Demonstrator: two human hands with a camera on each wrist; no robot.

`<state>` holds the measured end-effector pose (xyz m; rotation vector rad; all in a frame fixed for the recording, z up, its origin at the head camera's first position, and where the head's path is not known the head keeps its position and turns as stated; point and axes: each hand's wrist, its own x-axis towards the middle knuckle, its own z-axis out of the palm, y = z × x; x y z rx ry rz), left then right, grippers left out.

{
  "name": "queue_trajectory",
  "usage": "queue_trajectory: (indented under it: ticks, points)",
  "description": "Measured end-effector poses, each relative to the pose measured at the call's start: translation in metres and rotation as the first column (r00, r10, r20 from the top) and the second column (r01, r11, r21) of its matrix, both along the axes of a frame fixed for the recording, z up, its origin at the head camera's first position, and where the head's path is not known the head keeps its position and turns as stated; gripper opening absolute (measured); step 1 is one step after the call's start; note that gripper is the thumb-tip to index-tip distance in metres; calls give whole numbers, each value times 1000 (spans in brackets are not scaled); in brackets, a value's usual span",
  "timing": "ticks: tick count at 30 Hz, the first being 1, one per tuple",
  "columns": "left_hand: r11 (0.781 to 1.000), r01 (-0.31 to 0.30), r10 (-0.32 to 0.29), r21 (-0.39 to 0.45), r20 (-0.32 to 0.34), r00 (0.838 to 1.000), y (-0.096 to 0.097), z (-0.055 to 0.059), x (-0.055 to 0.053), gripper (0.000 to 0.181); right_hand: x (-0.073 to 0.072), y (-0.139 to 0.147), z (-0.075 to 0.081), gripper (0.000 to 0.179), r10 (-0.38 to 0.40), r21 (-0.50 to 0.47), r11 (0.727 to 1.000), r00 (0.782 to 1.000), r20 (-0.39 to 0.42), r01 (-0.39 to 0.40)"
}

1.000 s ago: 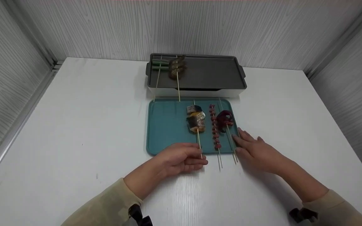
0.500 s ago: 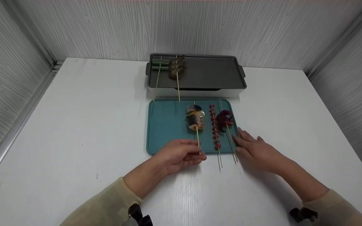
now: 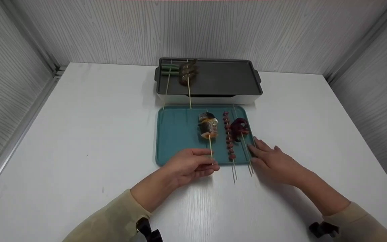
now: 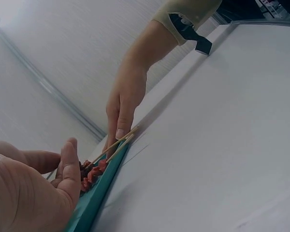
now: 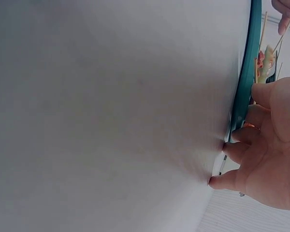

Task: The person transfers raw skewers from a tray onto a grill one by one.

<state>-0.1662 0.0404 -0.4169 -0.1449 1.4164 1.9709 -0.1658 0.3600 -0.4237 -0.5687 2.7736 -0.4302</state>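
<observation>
My left hand (image 3: 190, 168) pinches the wooden stick of a fish skewer (image 3: 209, 127), which has thick silvery-skinned chunks with something yellow between them. The chunks are over the teal tray (image 3: 175, 134); whether they touch it I cannot tell. To their right on the tray lie a thin skewer of small red pieces (image 3: 229, 137) and a skewer with a dark red, curled piece (image 3: 239, 127) like octopus. At the tray's right edge rests my right hand (image 3: 277, 164). In the right wrist view its fingers (image 5: 225, 181) are spread, touching the table and the tray's rim.
Behind the tray stands a dark grill plate (image 3: 227, 77) on a white base. A skewer of green pieces (image 3: 170, 69) and a brown skewer (image 3: 188, 73) lie on its left part, sticks reaching toward the tray. Pale walls enclose the white table (image 3: 89, 134).
My left hand has shifted slightly forward and left with the fish skewer, whose stick end moved with it. The right hand stays at the tray's edge.
</observation>
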Motion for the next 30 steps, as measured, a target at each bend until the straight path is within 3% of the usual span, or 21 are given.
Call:
queue_trajectory:
  ticks: [5, 17, 22, 30]
  points:
    - [1000, 2, -2, -2, 13, 1000, -2, 3, 0, 44, -1, 0, -2, 62, -1, 0, 1000, 1000, 0, 1]
    - [999, 35, -36, -24, -28, 999, -6, 16, 2, 44, 0, 0, 0, 62, 2, -4, 1000, 1000, -8, -2]
    - [997, 65, -68, -42, -69, 995, -6, 27, 1, 44, 0, 1, 0, 61, -2, -11, 1000, 1000, -9, 2]
    - [998, 41, -45, -50, -74, 996, -8, 48, -10, 38, -2, 0, 0, 61, -18, -7, 1000, 1000, 9, 18]
